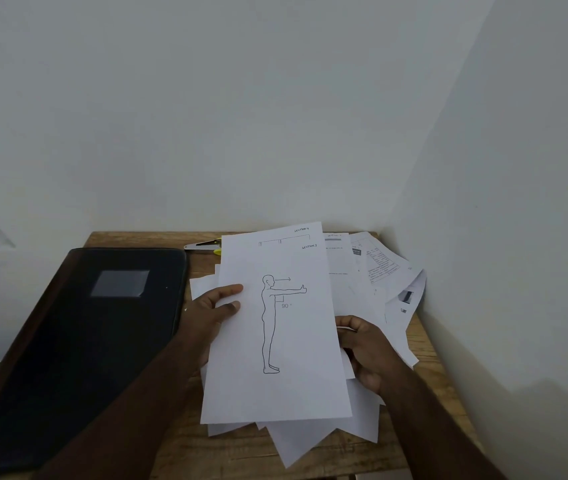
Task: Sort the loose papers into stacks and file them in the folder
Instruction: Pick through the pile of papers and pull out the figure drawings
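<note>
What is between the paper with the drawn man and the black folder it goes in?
Nothing visible lies between them. The sheet with the figure is held by the left hand, and the right hand grips its other edge. The black folder lies closed just left, with only bare wooden table between.

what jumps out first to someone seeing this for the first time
A white sheet with a standing figure drawing sits mid-frame, held by the left hand at its left edge and the right hand at its right. Under it a messy pile of loose papers spreads over the wooden table, with a closed black folder to the left.
</note>
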